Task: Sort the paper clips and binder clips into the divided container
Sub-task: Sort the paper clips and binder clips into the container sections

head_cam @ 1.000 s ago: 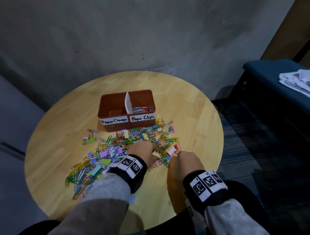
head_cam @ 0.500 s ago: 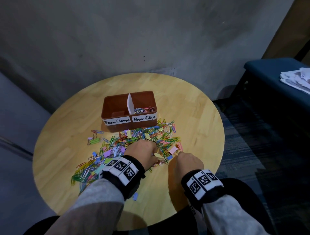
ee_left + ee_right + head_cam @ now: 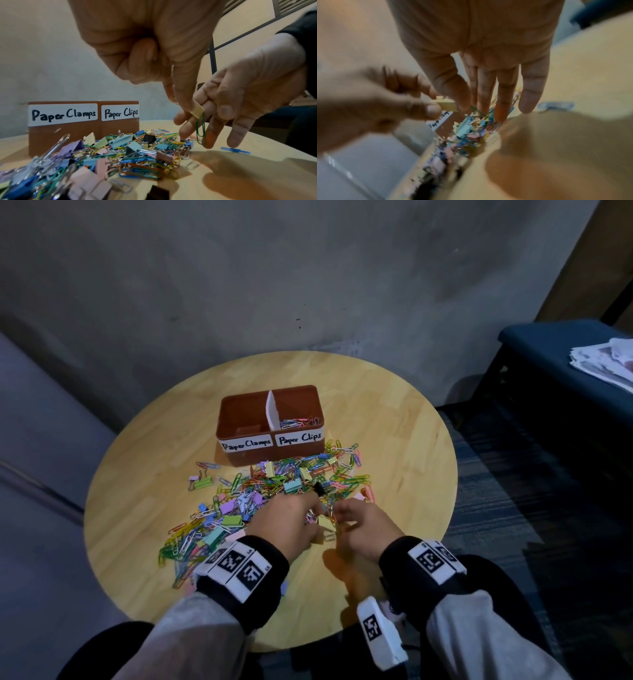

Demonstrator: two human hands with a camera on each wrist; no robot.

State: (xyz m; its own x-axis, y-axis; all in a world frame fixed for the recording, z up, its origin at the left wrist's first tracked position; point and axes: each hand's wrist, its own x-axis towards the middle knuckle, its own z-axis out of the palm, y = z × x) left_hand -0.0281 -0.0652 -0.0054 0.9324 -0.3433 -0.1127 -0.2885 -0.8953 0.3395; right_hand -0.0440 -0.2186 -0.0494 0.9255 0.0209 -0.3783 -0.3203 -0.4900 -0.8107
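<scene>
A brown divided container stands mid-table, labelled "Paper Clamps" left and "Paper Clips" right; paper clips lie in the right compartment. A pile of coloured paper clips and binder clips spreads in front of it. My left hand pinches a yellow binder clip just above the table, and a green paper clip hangs from it. My right hand is close beside it with straight fingers, right behind the green clip. Whether they touch it is unclear. The right wrist view is blurred.
The round wooden table has its front edge near my wrists. A single blue paper clip lies apart to the right of the pile. A blue bench with papers stands at the right, a grey wall behind.
Both hands have come up off the pile and closed in on each other. My left hand has lifted the yellow binder clip with the green paper clip hanging from it.
</scene>
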